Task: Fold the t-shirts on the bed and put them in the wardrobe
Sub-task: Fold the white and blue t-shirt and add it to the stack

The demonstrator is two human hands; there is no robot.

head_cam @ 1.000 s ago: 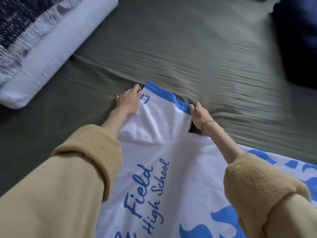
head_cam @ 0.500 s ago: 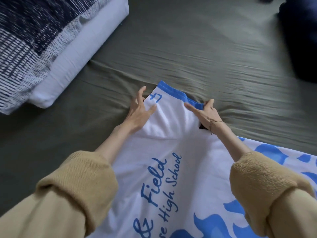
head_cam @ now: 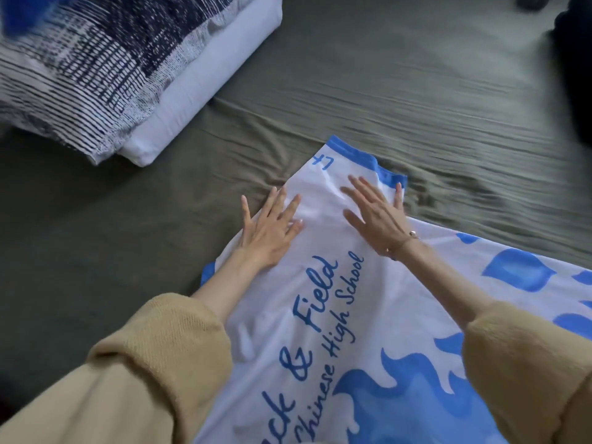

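A white t-shirt [head_cam: 378, 302] with blue script lettering and blue flame shapes lies spread on the grey-green bed sheet [head_cam: 400, 91]. Its sleeve, edged with a blue band [head_cam: 355, 152], points away from me. My left hand [head_cam: 269, 229] lies flat with spread fingers on the sleeve's left side, partly over the shirt's edge. My right hand [head_cam: 374, 216] presses flat on the sleeve's right side, fingers straight, just below the blue band. Both arms wear tan knitted sleeves.
A patterned navy-and-white pillow [head_cam: 89, 62] sits on a white pillow [head_cam: 205, 91] at the upper left. A dark blue garment or bundle [head_cam: 576, 75] lies at the right edge. Wrinkled bare sheet stretches beyond the sleeve.
Both hands let go of the sleeve's corners, moved back toward me and now lie flat on the sleeve with fingers spread. The view shifted, showing more of the shirt's lettering.
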